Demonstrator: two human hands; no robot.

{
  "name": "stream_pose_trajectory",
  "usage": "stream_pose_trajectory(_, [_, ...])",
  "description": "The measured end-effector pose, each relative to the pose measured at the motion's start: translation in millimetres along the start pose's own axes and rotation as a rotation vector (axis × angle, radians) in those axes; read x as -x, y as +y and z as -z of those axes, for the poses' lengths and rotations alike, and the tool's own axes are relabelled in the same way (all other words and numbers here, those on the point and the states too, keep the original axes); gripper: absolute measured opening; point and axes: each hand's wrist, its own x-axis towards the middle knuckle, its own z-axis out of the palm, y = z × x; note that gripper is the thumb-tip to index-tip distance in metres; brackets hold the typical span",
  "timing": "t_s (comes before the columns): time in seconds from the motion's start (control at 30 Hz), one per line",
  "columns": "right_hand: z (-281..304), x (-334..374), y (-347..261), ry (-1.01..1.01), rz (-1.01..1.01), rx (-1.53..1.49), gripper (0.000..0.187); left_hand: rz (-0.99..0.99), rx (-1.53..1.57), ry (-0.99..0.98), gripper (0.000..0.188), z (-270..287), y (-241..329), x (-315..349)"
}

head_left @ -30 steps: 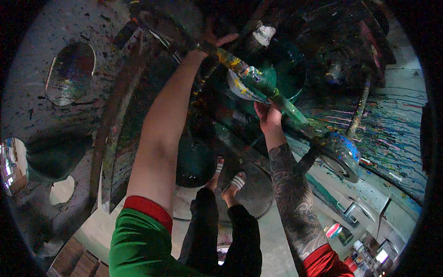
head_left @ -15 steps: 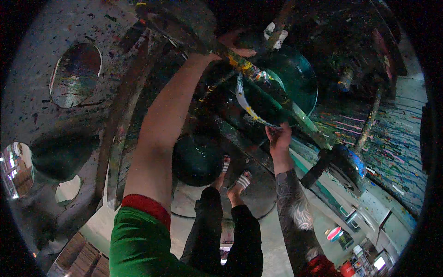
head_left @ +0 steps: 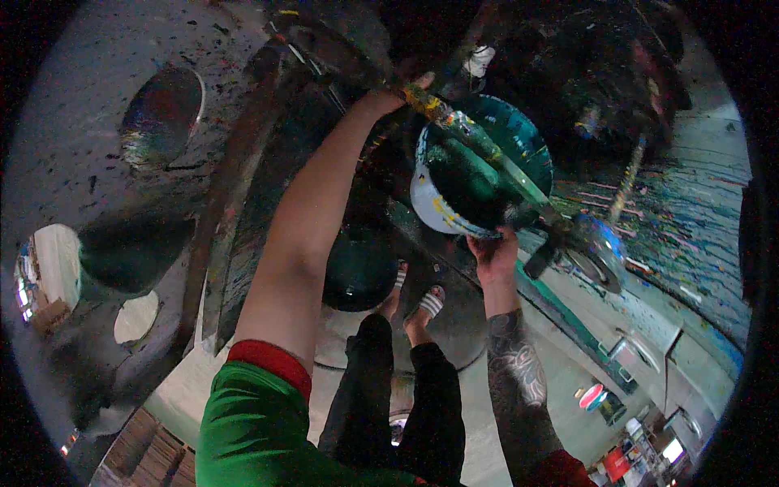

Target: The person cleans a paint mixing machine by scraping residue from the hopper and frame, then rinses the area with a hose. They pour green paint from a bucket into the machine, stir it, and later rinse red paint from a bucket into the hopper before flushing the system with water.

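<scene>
While one paint-smeared bucket [head_left: 479,174] hangs tilted above the right hand [head_left: 492,253], which grips its lower rim, the left hand [head_left: 388,96] clamps one paint-crusted stick [head_left: 475,146] reaching into it; open floor lies below.

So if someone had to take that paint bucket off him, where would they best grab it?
Probably by the rim of the paint bucket, from below on its near side, where the right hand holds it now. It is tipped with its mouth facing the camera, and a paint-caked stick, gripped by the left hand, crosses the opening, so the top is blocked.
</scene>
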Motion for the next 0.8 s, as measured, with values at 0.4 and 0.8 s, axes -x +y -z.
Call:
stream_pose_trajectory(0.4, [120.4,230.0,-2.3,0.16,-0.169,0.074,0.038,0.478,-0.149,0.36,0.053,-39.9,10.2,360.9])
stream_pose_trajectory(0.8, [421.4,296.2,146.1,0.56,0.077,-0.454,0.028,0.802,-0.28,0.094,0.068,-72.3,-108.5,569.4])
